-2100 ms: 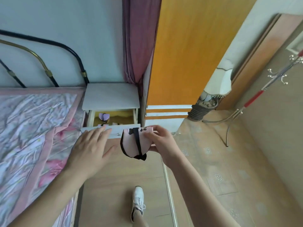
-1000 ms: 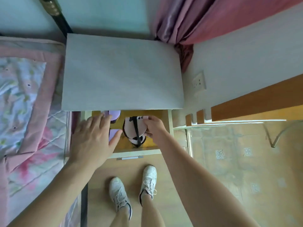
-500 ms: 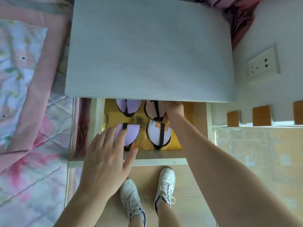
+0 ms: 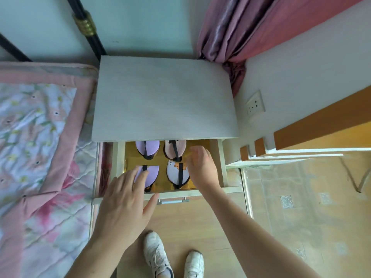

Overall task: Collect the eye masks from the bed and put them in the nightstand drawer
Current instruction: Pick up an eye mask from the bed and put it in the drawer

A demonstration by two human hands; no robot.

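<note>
Stowing step, close to its end by the look of it. Four eye masks in the open nightstand drawer (image 4: 219,163), laid two by two on its yellow lining: lilac mask (image 4: 148,147) at the drawer's back left, pink mask (image 4: 175,148) at the back right and partly under the nightstand top (image 4: 162,97), second lilac mask (image 4: 151,174) at the front left, white mask (image 4: 177,174) with an orange cartoon print at the front right. Right hand (image 4: 201,167) inside the drawer against its right wall, fingers loosely curled, holding nothing, just beside the pink and white masks. Left hand (image 4: 124,205) over the drawer's front left corner, fingers (image 4: 140,177) straight and spread, tips over the front lilac mask, possibly resting on it.

No mask visible on the part of the bed (image 4: 40,137) left of the drawer. Next, probably: lift both hands clear of the drawer, check the rest of the bed, then push the front panel by its handle (image 4: 173,201) until shut. Straps low enough to clear the top, as far as can be judged.
</note>
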